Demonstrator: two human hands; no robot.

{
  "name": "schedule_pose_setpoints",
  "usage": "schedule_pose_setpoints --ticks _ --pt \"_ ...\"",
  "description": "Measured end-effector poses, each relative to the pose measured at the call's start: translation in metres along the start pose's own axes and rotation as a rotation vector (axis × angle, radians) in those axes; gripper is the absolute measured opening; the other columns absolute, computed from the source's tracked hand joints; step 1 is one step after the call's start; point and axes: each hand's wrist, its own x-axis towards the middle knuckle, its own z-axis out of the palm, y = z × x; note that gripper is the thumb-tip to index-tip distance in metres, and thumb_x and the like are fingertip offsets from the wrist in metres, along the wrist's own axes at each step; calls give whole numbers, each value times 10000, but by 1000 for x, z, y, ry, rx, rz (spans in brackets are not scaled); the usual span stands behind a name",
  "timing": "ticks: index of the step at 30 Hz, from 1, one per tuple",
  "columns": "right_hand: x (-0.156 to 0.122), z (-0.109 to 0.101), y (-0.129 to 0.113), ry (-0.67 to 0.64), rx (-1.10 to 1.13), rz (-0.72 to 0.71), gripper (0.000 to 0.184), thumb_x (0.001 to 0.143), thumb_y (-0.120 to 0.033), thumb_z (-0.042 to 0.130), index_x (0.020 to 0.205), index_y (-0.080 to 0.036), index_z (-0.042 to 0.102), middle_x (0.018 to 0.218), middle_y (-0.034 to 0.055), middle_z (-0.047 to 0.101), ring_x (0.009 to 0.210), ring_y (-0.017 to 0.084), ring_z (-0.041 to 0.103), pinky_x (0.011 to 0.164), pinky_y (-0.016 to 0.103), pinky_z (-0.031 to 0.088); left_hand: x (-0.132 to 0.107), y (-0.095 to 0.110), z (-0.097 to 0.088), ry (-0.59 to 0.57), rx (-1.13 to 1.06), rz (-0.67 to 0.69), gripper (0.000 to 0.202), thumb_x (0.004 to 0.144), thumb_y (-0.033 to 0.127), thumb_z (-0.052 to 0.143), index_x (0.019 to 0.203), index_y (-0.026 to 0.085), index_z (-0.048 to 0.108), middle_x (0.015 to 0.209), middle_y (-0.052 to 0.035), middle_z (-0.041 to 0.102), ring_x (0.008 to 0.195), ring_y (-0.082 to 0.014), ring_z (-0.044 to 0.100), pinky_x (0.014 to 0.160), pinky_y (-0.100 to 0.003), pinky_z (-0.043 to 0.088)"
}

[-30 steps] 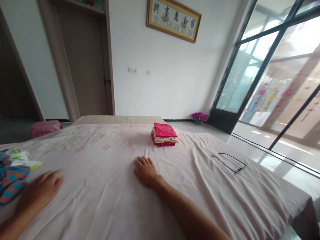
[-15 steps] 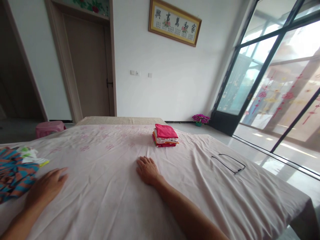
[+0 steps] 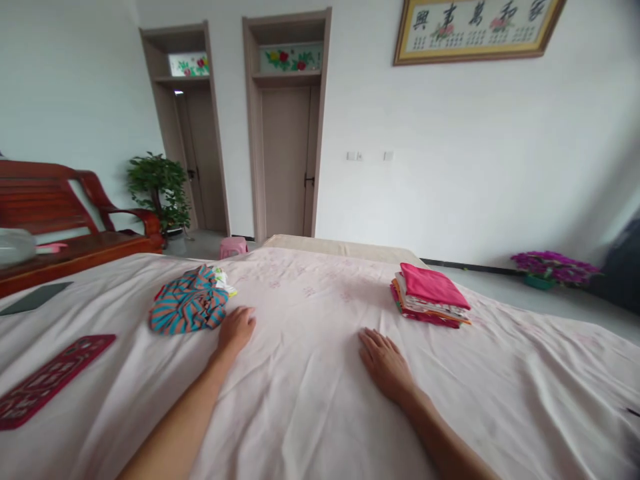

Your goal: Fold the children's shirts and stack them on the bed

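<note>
My left hand [image 3: 237, 329] lies on the pale pink sheet [image 3: 310, 400] with its fingers loosely curled, just right of a crumpled striped blue and orange cloth [image 3: 189, 307]. A white and green piece [image 3: 223, 282] pokes out behind that cloth. My right hand [image 3: 383, 363] rests flat on the sheet, fingers stretched out, holding nothing. A neat stack of folded cloths [image 3: 430, 295] with a pink one on top sits a little beyond and to the right of my right hand.
A dark red patterned flat object [image 3: 47, 377] and a dark flat slab [image 3: 35, 298] lie on the sheet at left. A wooden bench [image 3: 65, 220], a potted plant [image 3: 159, 187], a pink stool [image 3: 233, 247] and purple flowers [image 3: 553, 268] stand around.
The view has swung left, bringing the bench, plant and doors into sight. My left hand has moved up beside the striped cloth. My right hand stays flat on the sheet.
</note>
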Motion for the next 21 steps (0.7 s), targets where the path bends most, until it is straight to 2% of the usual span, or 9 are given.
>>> schedule_pose_setpoints --ticks 4,9,12,15,18,20,21 --pt "-2 -1 0 17 -5 -11 492 974 -364 357 1415 -208 509 1483 84 469 1400 246 372 1169 448 252 -3 3 -10 56 0 -64 343 863 181 477 1149 192 666 1189 -81 679 1143 -188 581 1008 -290 400" --pt "-2 -2 1 35 19 -26 485 975 -355 354 1409 -215 517 1475 89 478 1394 253 387 1163 478 273 -11 -2 -27 259 81 -265 435 860 223 495 1286 209 579 1419 -139 487 1335 -326 380 1060 -474 316" --pt "-1 0 3 47 26 -38 477 968 -351 370 1398 -219 529 1464 95 490 1384 256 402 1158 482 283 -12 -18 -34 283 89 -445 434 830 280 535 1256 225 595 1425 -155 451 1326 -381 358 1030 -529 324" --pt "0 2 5 56 30 -47 476 965 -354 379 1396 -218 530 1461 98 492 1378 252 411 1159 475 289 -10 -42 -43 246 -130 -563 391 797 255 531 1169 211 641 1307 -189 535 1208 -412 465 957 -565 379" --pt "0 2 5 66 33 -51 475 968 -355 373 1396 -219 528 1459 100 493 1375 248 415 1161 473 291 -2 -58 -54 270 -339 -560 325 777 215 507 1051 157 672 1145 -208 621 1110 -406 549 914 -557 430" --pt "0 0 4 68 38 -53 473 968 -355 374 1390 -215 534 1456 105 496 1374 252 417 1158 478 296 6 -55 -61 316 -404 -540 335 800 220 466 1063 127 651 1139 -208 631 1130 -381 556 934 -534 443" --pt "0 0 3 65 42 -54 474 968 -356 375 1388 -211 537 1456 107 495 1373 255 417 1157 480 296 10 -47 -63 345 -444 -520 354 817 222 438 1094 117 631 1169 -204 625 1158 -357 550 957 -512 443"
